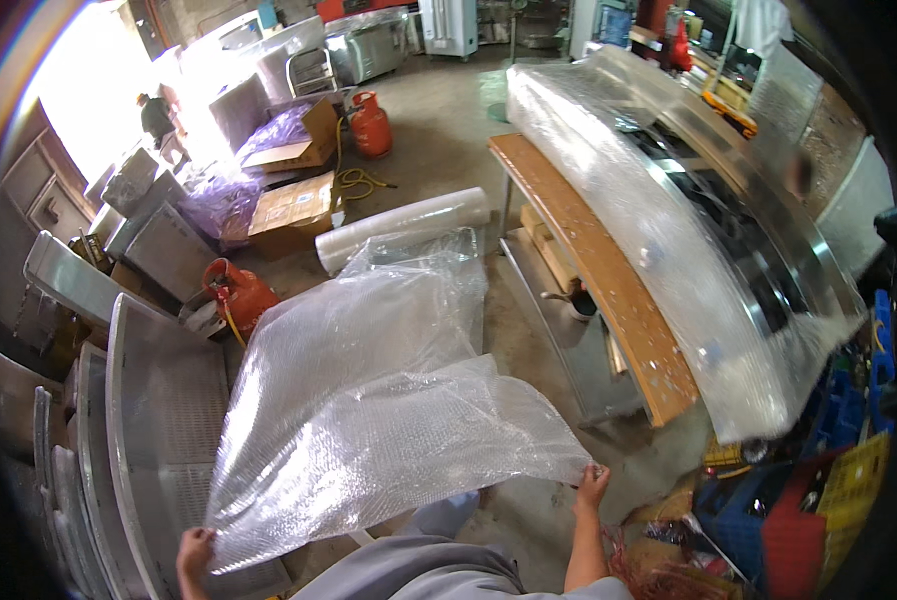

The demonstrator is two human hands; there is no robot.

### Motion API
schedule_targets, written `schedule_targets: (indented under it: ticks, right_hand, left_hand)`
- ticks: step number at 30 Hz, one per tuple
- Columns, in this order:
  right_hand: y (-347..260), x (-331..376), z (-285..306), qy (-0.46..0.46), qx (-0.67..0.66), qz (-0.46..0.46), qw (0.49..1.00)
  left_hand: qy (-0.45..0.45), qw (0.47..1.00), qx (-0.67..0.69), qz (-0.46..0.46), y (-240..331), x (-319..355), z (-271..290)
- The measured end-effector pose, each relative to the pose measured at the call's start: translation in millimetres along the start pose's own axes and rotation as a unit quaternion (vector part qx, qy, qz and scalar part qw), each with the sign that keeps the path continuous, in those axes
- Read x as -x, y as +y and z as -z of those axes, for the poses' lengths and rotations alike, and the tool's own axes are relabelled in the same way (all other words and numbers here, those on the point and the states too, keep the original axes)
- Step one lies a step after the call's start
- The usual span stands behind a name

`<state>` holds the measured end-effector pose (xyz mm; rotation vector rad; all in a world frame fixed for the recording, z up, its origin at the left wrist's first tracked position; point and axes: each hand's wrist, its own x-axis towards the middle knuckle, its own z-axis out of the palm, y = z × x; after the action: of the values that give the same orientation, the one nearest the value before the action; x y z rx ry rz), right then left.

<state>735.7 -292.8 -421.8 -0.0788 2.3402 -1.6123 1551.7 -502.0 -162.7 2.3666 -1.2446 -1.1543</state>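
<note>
A large sheet of clear bubble wrap [379,420] is stretched in front of me, its far end trailing over the concrete floor toward a roll of the same wrap [404,228]. My left hand [195,552] grips the sheet's near left corner at the bottom of the head view. My right hand [593,484] pinches its near right corner. To the right stands a long steel appliance [729,215] on a table, covered in bubble wrap.
A wooden board [594,265] runs along the table's near edge, with a steel shelf [559,330] below. Two red gas cylinders [241,292] [371,124], cardboard boxes [294,210] and steel panels [164,420] fill the left. Coloured crates [829,480] sit at lower right.
</note>
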Motion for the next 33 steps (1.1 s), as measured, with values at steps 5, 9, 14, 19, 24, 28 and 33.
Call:
schedule_targets:
  ticks: [5,9,14,19,24,28,33]
  right_hand:
    - [-19.0,75.7,121.1,-0.018,-0.172,-0.055,0.983]
    - [-1.2,132.0,219.7,-0.086,-0.045,-0.027,0.995]
    - [15.4,175.0,305.0,-0.048,-0.078,-0.007,0.996]
    - [23.9,212.5,364.0,-0.119,-0.01,-0.098,0.988]
    - [16.2,273.3,373.6,-0.192,-0.004,-0.165,0.967]
    - [10.9,310.1,376.4,-0.197,0.04,-0.15,0.968]
    - [-1.3,350.8,373.9,-0.25,-0.047,-0.137,0.957]
  left_hand:
    - [0.122,0.968,-0.197,-0.097,-166.7,0.2,-106.8]
    - [0.129,0.972,-0.159,-0.117,-213.1,35.0,-142.0]
    - [0.14,0.971,-0.003,-0.195,-258.3,45.8,-121.2]
    - [0.128,0.981,-0.055,-0.139,-323.6,46.8,-85.8]
    - [0.08,0.991,-0.035,-0.103,-410.0,43.0,-76.5]
    - [-0.049,0.994,0.084,-0.048,-441.9,64.8,-72.7]
    - [-0.115,0.979,0.161,-0.042,-510.1,77.1,-94.3]
